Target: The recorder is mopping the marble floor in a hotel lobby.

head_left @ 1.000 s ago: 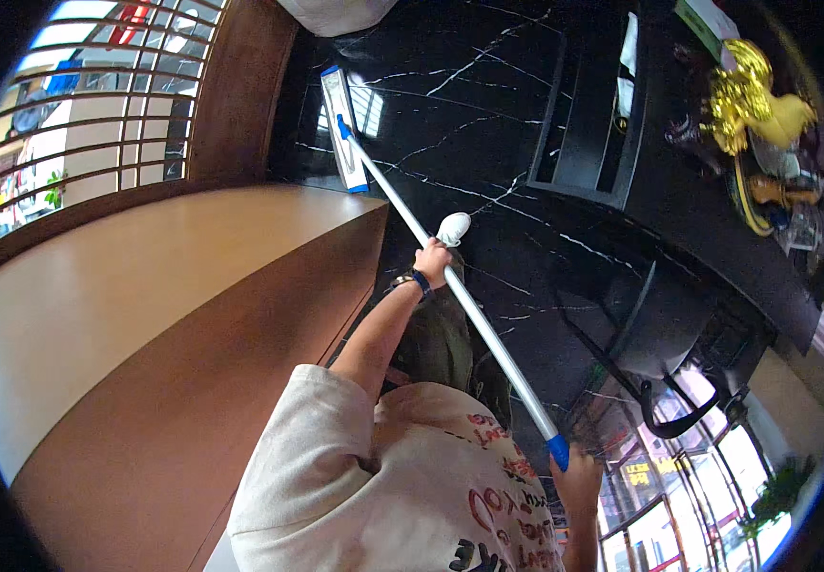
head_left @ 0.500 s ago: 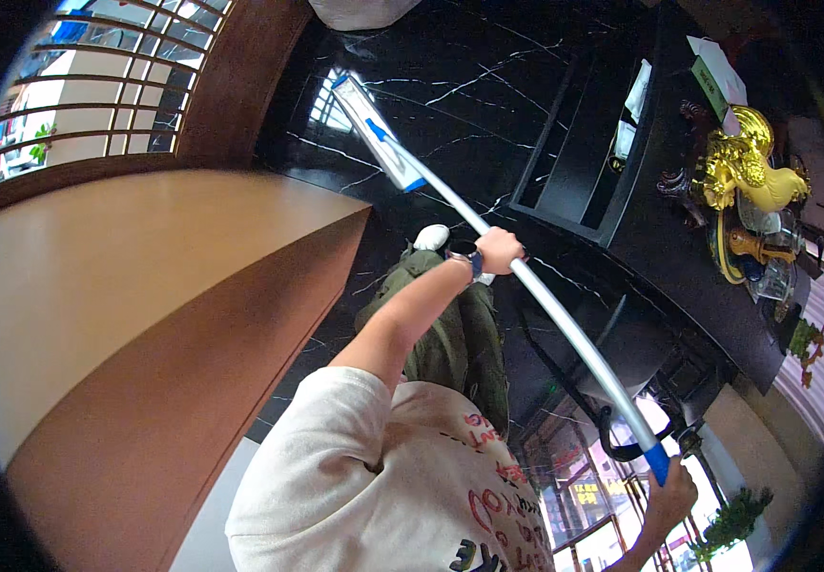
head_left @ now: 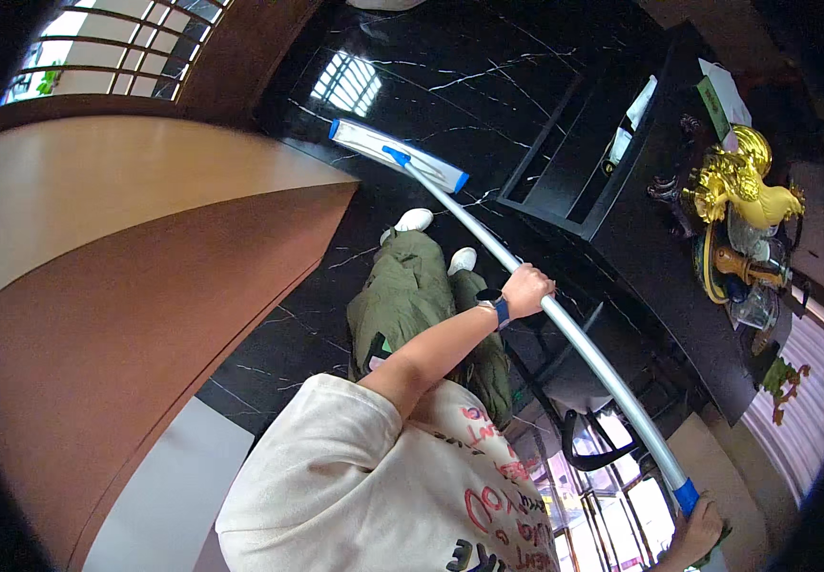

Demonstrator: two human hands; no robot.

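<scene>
A flat mop [head_left: 603, 362] with a silver pole slants across the view. Its long white mop head [head_left: 431, 173], blue at both ends, lies on the black floor in front of my feet. My left hand [head_left: 529, 290], a dark watch on its wrist, is wrapped round the middle of the pole. Low on the right, my right hand [head_left: 703, 527] is closed at the blue-capped top end. That hand's fingers are partly hidden by the pole and the view's edge.
A wooden counter [head_left: 164, 162] with a brown side runs along my left. Black marble floor [head_left: 450, 95] stretches ahead. On the right, a dark table [head_left: 660, 257] bears a golden figurine [head_left: 751, 186] and glassware, beside a black open-framed unit [head_left: 550, 210]. A black strap [head_left: 588, 462] hangs near the pole.
The mop head has swung to the right and nearer, turning more crosswise. Both hands have shifted right and down with the pole. My feet now show farther apart.
</scene>
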